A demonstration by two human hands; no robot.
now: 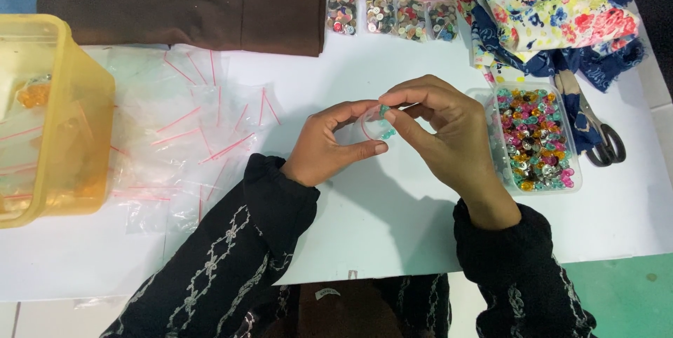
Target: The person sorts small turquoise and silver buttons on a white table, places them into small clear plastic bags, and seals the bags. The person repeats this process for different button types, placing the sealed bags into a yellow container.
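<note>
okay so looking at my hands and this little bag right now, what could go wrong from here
The small clear bag is pinched open by the left hand while the right hand feeds in a green bead; it could miss and roll off the white table. The right sleeve might nudge the open bead tray.

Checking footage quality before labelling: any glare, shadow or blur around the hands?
Head view: even, bright light; soft shadows under the left hand and right hand on the white table; the small clear bag they pinch looks washed out; empty bags show mild glare; the yellow tub bends slightly at the edge.
</note>
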